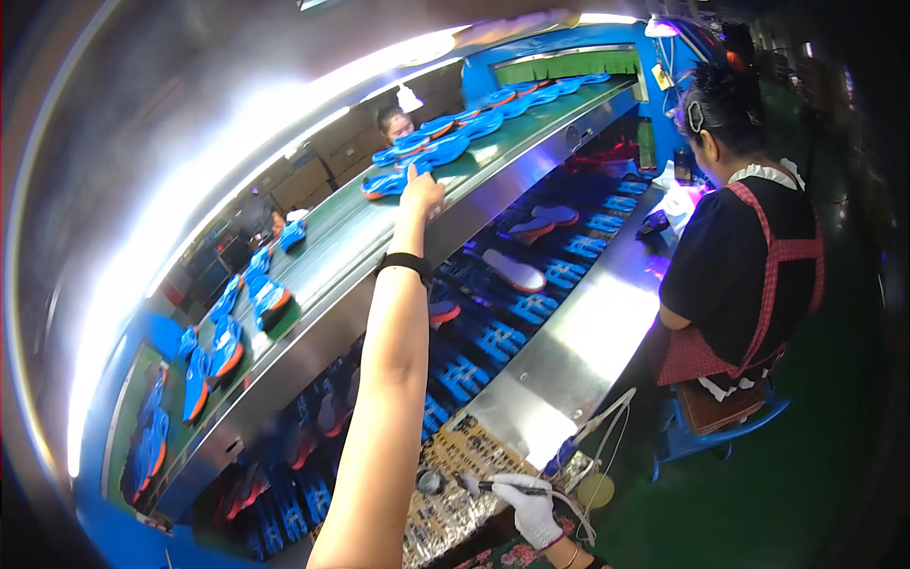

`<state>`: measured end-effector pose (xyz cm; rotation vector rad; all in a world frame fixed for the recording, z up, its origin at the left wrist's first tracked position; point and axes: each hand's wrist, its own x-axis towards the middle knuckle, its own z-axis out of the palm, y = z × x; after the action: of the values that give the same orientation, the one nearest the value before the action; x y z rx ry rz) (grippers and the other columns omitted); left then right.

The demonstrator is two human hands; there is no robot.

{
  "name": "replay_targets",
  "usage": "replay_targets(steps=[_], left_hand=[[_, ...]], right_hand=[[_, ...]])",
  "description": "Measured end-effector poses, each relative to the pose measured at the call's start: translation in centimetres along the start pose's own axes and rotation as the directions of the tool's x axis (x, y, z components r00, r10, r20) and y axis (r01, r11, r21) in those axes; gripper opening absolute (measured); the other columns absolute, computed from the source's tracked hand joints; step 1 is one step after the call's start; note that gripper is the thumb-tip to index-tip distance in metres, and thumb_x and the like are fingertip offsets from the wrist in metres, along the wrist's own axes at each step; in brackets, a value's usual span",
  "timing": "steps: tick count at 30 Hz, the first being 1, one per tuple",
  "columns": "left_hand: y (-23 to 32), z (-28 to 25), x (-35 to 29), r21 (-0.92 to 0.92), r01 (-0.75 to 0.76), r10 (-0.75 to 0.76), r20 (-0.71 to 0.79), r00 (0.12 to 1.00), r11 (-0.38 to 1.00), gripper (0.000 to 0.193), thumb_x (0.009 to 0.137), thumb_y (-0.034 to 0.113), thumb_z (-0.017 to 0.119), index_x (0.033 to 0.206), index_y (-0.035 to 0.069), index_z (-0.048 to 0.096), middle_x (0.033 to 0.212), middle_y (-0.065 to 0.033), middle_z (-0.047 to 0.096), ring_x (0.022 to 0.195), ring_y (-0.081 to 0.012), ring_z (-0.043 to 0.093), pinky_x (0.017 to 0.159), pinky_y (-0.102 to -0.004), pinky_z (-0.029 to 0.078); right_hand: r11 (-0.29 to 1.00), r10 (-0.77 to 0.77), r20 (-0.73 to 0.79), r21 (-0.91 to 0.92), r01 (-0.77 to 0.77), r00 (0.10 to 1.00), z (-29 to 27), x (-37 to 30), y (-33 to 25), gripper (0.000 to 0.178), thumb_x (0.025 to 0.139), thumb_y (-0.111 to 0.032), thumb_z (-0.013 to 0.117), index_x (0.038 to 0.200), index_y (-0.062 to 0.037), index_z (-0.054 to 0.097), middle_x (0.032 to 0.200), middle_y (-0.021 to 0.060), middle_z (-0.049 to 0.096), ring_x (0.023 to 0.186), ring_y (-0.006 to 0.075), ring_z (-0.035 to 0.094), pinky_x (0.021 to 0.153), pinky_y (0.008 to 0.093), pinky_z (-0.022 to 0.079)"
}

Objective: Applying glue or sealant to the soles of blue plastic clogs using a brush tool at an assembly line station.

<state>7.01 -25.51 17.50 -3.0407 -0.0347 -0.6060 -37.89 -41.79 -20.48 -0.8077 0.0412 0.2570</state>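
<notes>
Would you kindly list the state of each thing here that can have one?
Left hand: bare, raised, touching a blue shoe sole on the upper belt.
Right hand: gloved, gripping a brush.
Upper belt: loaded with soles.
Seated co-worker: bent over the steel counter.

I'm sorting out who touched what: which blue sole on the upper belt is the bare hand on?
The left hand rests on the blue sole at the near end of the cluster; the others lie farther along.

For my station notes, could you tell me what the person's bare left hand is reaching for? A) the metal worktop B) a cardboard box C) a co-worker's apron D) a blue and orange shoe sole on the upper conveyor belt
D: the left hand rests on a blue and orange shoe sole on the upper conveyor belt.
</notes>
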Motion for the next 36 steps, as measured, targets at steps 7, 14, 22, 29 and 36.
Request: replay_targets(steps=[7,14,22,29,36], left_hand=[[-0.7,3.7,3.7,0.006,0.195,-0.195,0.026,0.98,0.981,0.052,0.093,0.036,0.057,0.139,0.011,0.063,0.167,-0.0136,0.024,0.148,-0.0424,0.032,0.116,-0.0565,0.034],[-4.5,0.4,-3.4,-0.939,0.027,-0.323,-0.09,0.942,0.342,0.034,0.096,0.032,0.064,0.12,0.009,0.066,0.141,-0.0107,0.048,0.12,-0.0328,0.055,0.094,-0.051,0.048],[-9.7,-5.4,-17.9,-0.966,0.163,-0.564,0.249,0.787,-0.2,0.042,0.096,0.04,0.066,0.13,0.019,0.055,0.123,-0.0085,0.056,0.092,-0.0331,0.061,0.078,-0.0524,0.056],[-12.3,-9.8,-26.8,-0.988,0.023,-0.534,0.101,0.84,-0.151,0.072,0.079,0.006,0.065,0.144,0.0,0.037,0.13,-0.0201,0.048,0.1,-0.0335,0.06,0.078,-0.0481,0.056],[-8.9,-10.1,-38.6,-0.561,0.315,0.26,0.177,0.949,-0.766,0.074,0.075,0.017,0.053,0.14,-0.016,0.038,0.133,-0.0339,0.051,0.107,-0.0414,0.059,0.092,-0.0448,0.056]], right_hand=[[0.996,0.003,-0.087,-0.091,-0.011,0.996,-0.9,1.1,-2.1,0.016,0.089,0.002,0.07,0.104,0.0026,0.075,0.102,0.0095,0.075,0.093,0.0182,0.069,0.085,0.0303,0.055],[0.974,-0.06,0.03,-0.215,0.065,0.998,-0.3,0.2,-3.9,0.016,0.088,-0.001,0.072,0.103,0.0036,0.077,0.095,0.0068,0.077,0.084,0.0094,0.067,0.078,0.0226,0.052],[0.998,0.058,0.123,-0.008,-0.058,0.991,0.3,-1.5,2.5,0.02,0.089,-0.007,0.075,0.108,0.0006,0.077,0.094,0.0046,0.076,0.081,0.0083,0.067,0.075,0.0213,0.053],[0.997,0.071,0.147,0.012,-0.073,0.987,2.1,-3.5,4.6,0.021,0.09,-0.005,0.074,0.11,0.0027,0.075,0.096,0.0075,0.076,0.083,0.0121,0.07,0.077,0.0236,0.055],[0.996,0.053,0.081,-0.076,-0.047,0.995,3.4,-2.8,4.9,0.021,0.089,-0.005,0.074,0.109,0.0012,0.076,0.098,0.0064,0.076,0.085,0.0113,0.069,0.078,0.0237,0.055]])
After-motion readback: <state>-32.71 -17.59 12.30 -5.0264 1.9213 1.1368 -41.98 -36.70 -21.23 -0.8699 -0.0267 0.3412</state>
